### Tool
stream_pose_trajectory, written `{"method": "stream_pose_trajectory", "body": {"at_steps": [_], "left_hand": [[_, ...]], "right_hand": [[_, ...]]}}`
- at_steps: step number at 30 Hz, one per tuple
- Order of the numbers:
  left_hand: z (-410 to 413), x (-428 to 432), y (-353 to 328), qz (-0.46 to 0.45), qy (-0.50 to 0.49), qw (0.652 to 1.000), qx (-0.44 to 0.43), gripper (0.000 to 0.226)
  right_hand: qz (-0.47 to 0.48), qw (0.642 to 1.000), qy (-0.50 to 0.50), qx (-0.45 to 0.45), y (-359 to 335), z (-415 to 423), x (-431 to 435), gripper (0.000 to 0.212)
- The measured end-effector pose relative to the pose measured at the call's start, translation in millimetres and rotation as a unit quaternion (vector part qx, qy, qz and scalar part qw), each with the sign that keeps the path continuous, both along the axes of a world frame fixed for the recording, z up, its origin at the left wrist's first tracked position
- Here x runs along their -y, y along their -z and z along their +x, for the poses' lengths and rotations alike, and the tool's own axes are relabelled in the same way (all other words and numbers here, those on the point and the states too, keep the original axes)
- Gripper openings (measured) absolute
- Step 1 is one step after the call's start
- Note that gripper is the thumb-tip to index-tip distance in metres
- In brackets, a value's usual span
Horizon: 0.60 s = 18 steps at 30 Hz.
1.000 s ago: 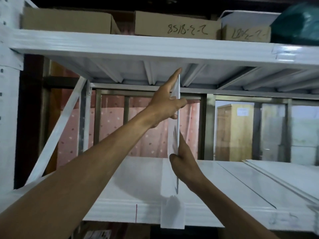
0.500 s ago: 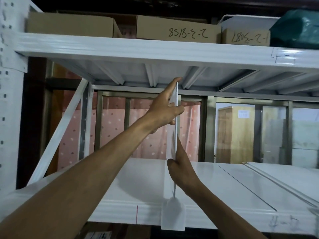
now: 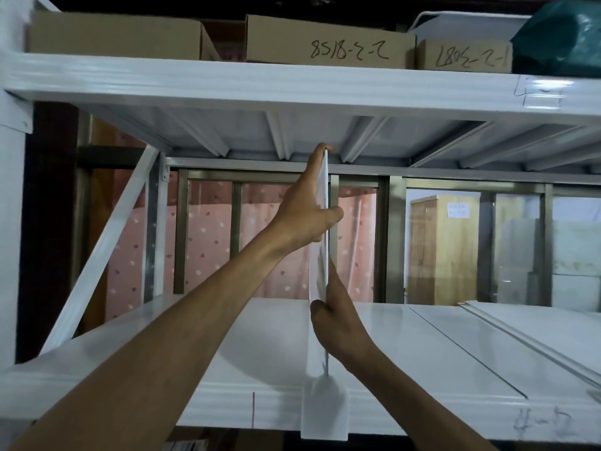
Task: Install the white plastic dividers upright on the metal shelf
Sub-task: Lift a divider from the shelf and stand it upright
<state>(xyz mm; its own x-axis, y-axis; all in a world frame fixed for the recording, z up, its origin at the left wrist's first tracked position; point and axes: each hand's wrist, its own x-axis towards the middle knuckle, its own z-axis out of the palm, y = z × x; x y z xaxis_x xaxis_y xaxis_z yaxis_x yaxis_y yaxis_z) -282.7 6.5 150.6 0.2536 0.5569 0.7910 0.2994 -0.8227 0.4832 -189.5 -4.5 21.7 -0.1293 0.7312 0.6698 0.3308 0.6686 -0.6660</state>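
A thin white plastic divider (image 3: 322,275) stands upright and edge-on between the lower white metal shelf (image 3: 247,346) and the underside of the upper shelf (image 3: 292,89). Its front tab (image 3: 324,410) hangs over the lower shelf's front lip. My left hand (image 3: 307,206) grips the divider's upper part, fingertips near the upper shelf's ribs. My right hand (image 3: 338,323) pinches its lower part just above the shelf surface.
Cardboard boxes (image 3: 328,43) and a dark green bag (image 3: 562,40) sit on the upper shelf. More flat white strips (image 3: 527,336) lie on the lower shelf at right. A diagonal brace (image 3: 104,252) crosses the left side. A red mark (image 3: 253,408) is on the front lip.
The divider and both hands sit slightly lower relative to the upper shelf than a second ago; the grip of each hand is unchanged. The camera view has shifted a little.
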Motion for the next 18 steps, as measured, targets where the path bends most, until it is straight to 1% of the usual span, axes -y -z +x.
{"method": "stream_pose_trajectory", "body": {"at_steps": [6,9,12,15,18], "left_hand": [[5.2,-3.1,1.5,0.007,0.01,1.0,0.007,0.093],[3.4,-1.3,5.1,0.009,0.006,1.0,0.016,0.094],[4.7,-0.1,10.6,0.02,-0.001,1.0,0.005,0.097],[17.1,0.2,16.9,0.044,-0.008,0.999,-0.01,0.094],[14.6,0.0,20.3,0.04,-0.004,0.999,0.001,0.093]], "right_hand": [[-0.006,1.0,-0.002,0.01,2.1,0.9,1.3,0.084],[-0.003,1.0,-0.004,0.03,3.2,2.4,0.6,0.084],[-0.009,1.0,-0.001,0.027,11.2,2.2,1.2,0.085],[-0.022,0.999,0.008,0.023,20.8,5.9,2.6,0.085],[-0.015,0.999,0.013,0.029,23.6,5.7,2.9,0.086]]}}
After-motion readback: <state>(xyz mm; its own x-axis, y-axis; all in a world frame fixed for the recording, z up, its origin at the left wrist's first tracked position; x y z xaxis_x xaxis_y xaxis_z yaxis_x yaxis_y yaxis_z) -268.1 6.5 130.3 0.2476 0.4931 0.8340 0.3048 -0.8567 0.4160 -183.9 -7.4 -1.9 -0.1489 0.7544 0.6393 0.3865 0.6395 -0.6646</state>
